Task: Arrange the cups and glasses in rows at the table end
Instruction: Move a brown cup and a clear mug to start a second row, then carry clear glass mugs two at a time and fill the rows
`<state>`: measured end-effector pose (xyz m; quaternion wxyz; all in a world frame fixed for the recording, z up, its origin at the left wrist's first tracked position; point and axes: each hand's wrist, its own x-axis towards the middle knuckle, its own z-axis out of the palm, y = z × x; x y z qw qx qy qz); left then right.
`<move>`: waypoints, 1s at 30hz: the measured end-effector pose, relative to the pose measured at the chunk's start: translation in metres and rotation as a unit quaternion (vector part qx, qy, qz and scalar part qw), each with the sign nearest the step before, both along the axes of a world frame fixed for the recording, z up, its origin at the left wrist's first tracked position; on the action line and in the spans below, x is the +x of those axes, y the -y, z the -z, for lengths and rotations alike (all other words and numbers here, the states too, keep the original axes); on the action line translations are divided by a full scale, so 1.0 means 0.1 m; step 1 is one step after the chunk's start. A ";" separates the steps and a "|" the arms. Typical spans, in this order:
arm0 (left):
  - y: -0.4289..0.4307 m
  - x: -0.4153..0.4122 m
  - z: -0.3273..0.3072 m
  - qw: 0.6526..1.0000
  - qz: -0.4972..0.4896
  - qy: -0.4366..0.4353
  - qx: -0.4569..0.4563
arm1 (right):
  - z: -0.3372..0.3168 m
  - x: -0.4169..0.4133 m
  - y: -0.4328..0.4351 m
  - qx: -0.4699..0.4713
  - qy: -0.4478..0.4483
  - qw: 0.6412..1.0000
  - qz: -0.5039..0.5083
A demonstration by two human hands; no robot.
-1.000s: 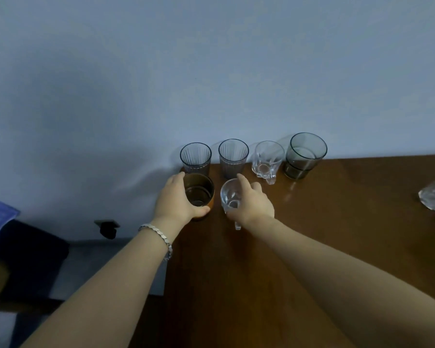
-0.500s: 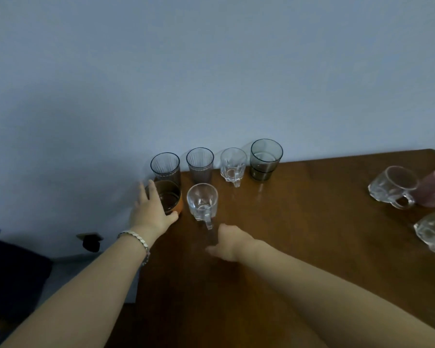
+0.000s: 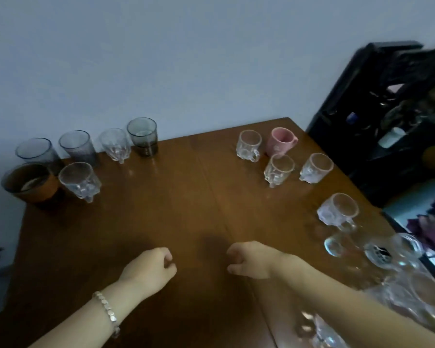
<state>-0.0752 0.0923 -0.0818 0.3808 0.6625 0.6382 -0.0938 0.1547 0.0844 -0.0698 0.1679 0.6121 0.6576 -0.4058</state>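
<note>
glass rows begun at the left end, both hands empty

glass and tinted tumblers stand at the left end of the desk (image 3: 186,222): a back row of two ribbed grey glasses (image 3: 37,151) (image 3: 78,146), a clear mug (image 3: 114,143) and a smoky tumbler (image 3: 143,136), with an amber cup (image 3: 30,182) and another clear mug (image 3: 79,180) starting a second row in front. well apart on the right wait three clear mugs (image 3: 248,144) (image 3: 278,170) (image 3: 315,167), a pink mug (image 3: 281,141), one more clear mug (image 3: 338,209) and a blurred cluster of glassware (image 3: 399,272) at the near corner.

the left hand (image 3: 150,271) and right hand (image 3: 249,259) hover over bare wood, fingers loosely curled and holding nothing.

risk, as i judge it: the right forearm lies just beside that crowded cluster, so a careless swing could knock pieces together or off the edge. the amber cup sits at the very corner; a nudge while filling the front row might tip it over.

no brand, label or writing is readable.
</note>
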 end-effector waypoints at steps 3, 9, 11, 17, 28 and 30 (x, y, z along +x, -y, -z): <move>0.31 0.63 -0.02 0.999 0.022 0.024 -0.009 | -0.19 0.84 0.39 0.049 -0.004 0.996 0.075; 0.78 1.69 -0.09 0.998 0.047 0.041 0.002 | -0.22 2.23 0.86 0.192 0.054 0.949 0.243; 0.87 1.93 -0.10 0.998 0.049 0.031 0.015 | -0.14 2.45 0.83 0.211 0.069 0.929 0.296; 1.07 2.35 -0.18 0.999 0.013 0.017 0.025 | 0.28 2.62 0.60 0.174 0.025 0.931 0.321; 1.40 3.11 0.08 0.984 0.177 0.035 -0.010 | 0.04 2.85 1.15 0.208 -0.098 0.911 0.342; 1.42 3.21 0.18 0.974 0.226 0.020 -0.004 | -0.06 2.88 1.24 0.227 -0.113 0.904 0.344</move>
